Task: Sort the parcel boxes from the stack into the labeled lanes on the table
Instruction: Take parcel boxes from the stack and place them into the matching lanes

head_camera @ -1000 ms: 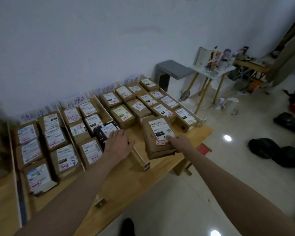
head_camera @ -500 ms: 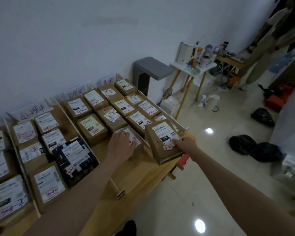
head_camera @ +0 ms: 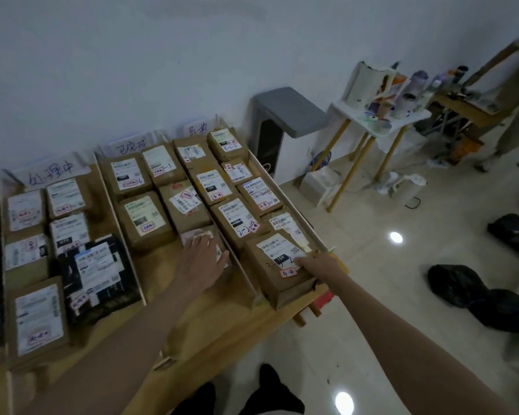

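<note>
A brown parcel box (head_camera: 268,265) with a white label lies at the near end of the rightmost lane, overhanging the wooden table (head_camera: 213,319). My right hand (head_camera: 318,265) grips its near right edge, fingers on the label. My left hand (head_camera: 203,262) rests flat on a small labelled box (head_camera: 200,235) at the near end of the middle lane. Several labelled brown boxes fill the lanes, which thin wooden dividers (head_camera: 241,265) separate. Handwritten lane signs (head_camera: 131,146) stand along the wall.
A black parcel (head_camera: 98,274) lies in the lane to the left. A grey stool (head_camera: 285,115) and a cluttered white side table (head_camera: 378,127) stand right of the table. On the floor sit a kettle (head_camera: 408,187) and black bags (head_camera: 474,295). A person stands far right.
My right hand brought the box rightward and set it at the near end of the rightmost lane. My left hand left the black parcel and now rests on the small middle-lane box.
</note>
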